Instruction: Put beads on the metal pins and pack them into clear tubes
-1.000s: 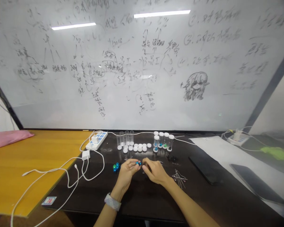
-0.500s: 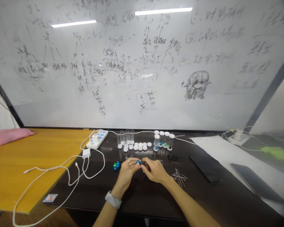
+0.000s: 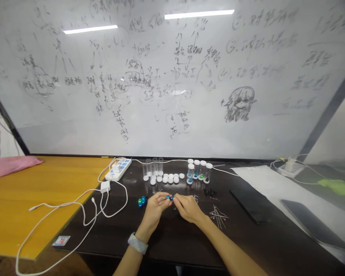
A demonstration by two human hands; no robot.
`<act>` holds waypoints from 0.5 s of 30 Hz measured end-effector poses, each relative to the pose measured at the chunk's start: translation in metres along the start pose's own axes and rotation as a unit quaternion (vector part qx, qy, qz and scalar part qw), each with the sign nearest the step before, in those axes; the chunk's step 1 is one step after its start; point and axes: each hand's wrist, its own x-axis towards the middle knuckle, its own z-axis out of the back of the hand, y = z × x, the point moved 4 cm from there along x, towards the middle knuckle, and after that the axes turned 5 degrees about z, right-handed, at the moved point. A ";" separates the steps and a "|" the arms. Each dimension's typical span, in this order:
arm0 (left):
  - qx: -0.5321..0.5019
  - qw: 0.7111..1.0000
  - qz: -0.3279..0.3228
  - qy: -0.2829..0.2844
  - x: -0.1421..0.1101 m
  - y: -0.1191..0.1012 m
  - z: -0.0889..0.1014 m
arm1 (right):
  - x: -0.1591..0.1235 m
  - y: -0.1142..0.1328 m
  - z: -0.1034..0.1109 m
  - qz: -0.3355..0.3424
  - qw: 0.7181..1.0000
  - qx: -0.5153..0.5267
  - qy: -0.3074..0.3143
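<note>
A small shiny blue piece (image 3: 169, 197) is held up between my two hands over the dark table. My left hand (image 3: 158, 203), with a pale band on its wrist, pinches it from the left. From the right, the thumb and forefinger of my right hand (image 3: 188, 207) close on its other end. The piece is too small and partly covered to tell its exact kind. Shiny blue and green balls (image 3: 142, 201) lie just left of my left hand. Tiny metallic bits (image 3: 174, 209) rest on the table between my hands.
Clear tubes (image 3: 154, 167) and white caps (image 3: 170, 178) stand behind my hands. Capped tubes (image 3: 201, 170) hold coloured pieces. Black bits (image 3: 209, 191), thin metal pins (image 3: 218, 217) and a dark flat device (image 3: 248, 206) lie rightward. A power strip (image 3: 118, 170) with white cables (image 3: 83, 207) is left.
The fingers of my right hand have come together on the blue piece's right end; they were more spread before. My left hand has hardly moved.
</note>
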 end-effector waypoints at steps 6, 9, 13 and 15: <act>0.006 1.000 -0.004 0.000 0.001 0.000 0.000 | 0.000 0.001 0.002 -0.011 1.000 0.012 0.000; 0.001 1.000 0.002 -0.002 0.000 0.000 0.000 | 0.001 0.002 0.000 -0.006 1.000 0.004 0.002; 0.003 1.000 -0.001 -0.006 0.000 -0.001 -0.001 | 0.000 0.001 0.000 -0.012 1.000 0.016 0.005; 0.005 1.000 -0.002 -0.005 -0.001 -0.002 -0.001 | 0.000 0.001 0.001 -0.018 1.000 0.022 0.003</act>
